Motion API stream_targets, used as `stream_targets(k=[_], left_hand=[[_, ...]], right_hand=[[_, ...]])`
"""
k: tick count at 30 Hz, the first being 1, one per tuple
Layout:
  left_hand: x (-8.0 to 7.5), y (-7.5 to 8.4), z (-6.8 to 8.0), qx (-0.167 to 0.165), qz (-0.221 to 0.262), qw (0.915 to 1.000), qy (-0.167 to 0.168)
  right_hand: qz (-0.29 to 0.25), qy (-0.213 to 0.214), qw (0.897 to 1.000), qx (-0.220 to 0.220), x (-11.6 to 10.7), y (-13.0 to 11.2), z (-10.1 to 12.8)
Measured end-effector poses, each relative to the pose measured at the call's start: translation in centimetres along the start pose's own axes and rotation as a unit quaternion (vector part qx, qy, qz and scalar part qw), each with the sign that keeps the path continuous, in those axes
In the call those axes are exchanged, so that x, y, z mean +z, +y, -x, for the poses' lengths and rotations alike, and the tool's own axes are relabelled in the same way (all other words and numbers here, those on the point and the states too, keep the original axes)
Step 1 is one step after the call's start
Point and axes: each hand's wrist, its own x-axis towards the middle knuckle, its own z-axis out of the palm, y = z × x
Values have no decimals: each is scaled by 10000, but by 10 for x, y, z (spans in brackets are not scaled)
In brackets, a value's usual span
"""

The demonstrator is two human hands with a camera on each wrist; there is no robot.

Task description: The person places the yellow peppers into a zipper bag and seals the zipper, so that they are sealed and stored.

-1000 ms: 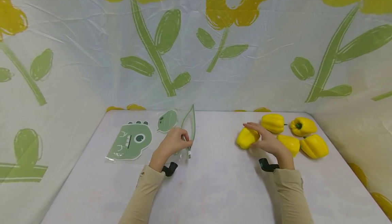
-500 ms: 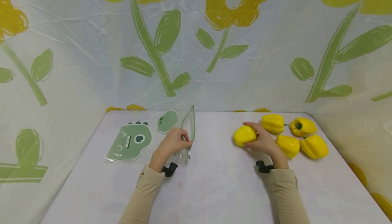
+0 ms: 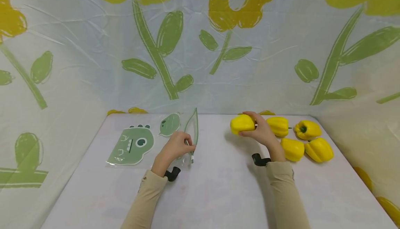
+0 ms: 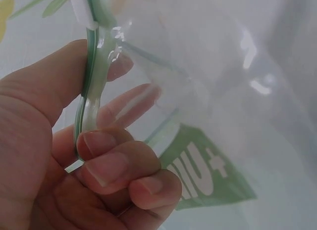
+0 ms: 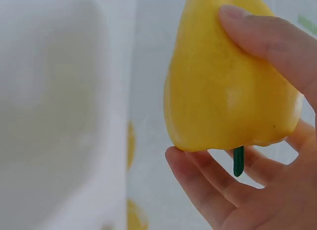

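The pepper (image 3: 242, 123) is plain yellow with a dark green stem. At nine o'clock from it, the clear bag (image 3: 192, 131) has a green edge and white lettering on green.

Head view high, facing forward-down — wrist views close-up

Two bare hands: left hand (image 3: 175, 147), right hand (image 3: 261, 131). Long beige sleeves (image 3: 282, 190) to wrists. Small black camera mount (image 3: 172, 173) under each wrist.
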Motion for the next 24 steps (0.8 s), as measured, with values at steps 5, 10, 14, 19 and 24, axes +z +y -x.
stream_targets(k=[5,10,14,19,24], left_hand=[[-2,0,2,-6,42,10000,4],[-2,0,3,-118,53,9999,3],[-2,1,3,-129,63,9999,-24],[-2,1,2,-60,38,10000,-1],[-3,2,1,-45,7,10000,39]], right_hand=[[-274,190,9994,-18,9,-27,-18],[-984,482,9940,62,30,-50,-35],[-1600,642,9850,-125,56,-60,-47],[-1926,651,9788,-269,87,-82,-47],[-1939,627,9789,-137,123,-63,-52]])
